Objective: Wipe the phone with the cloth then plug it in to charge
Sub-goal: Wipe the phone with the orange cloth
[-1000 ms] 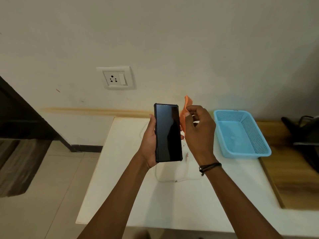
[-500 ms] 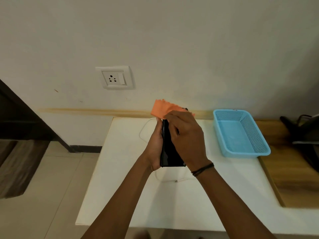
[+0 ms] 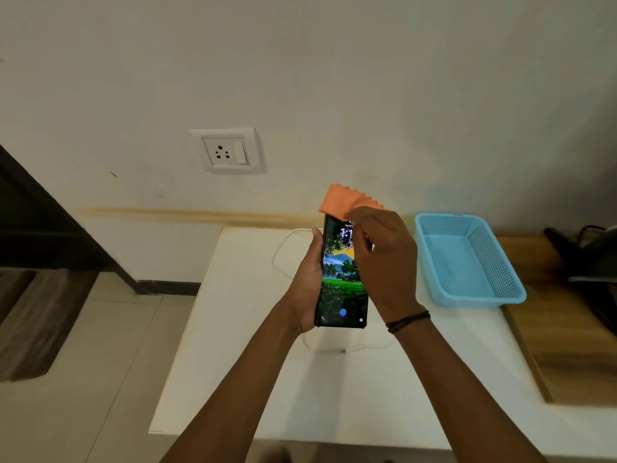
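Note:
My left hand [image 3: 309,282] holds a black phone [image 3: 340,289] upright above the white table [image 3: 233,379], its screen lit with a landscape picture and facing me. My right hand [image 3: 384,259] presses a small orange cloth [image 3: 347,203] against the top of the screen; the cloth's zigzag edge sticks out above the phone. The hand covers the phone's upper right part. A white charging cable [image 3: 283,252] loops on the table behind and below the phone, with its plug end [image 3: 345,350] lying free. A white wall socket [image 3: 227,152] with a switch sits on the wall, up and to the left.
A light blue plastic basket [image 3: 467,262] stands on the table to the right. Past it lies a wooden surface [image 3: 567,355] with a dark object [image 3: 591,262] at the far right. Left of the table is tiled floor [image 3: 83,379] and dark furniture [image 3: 33,228].
The phone's screen has turned from dark to lit and now faces me again. My right hand brought the cloth from beside the phone onto its top and rubs there.

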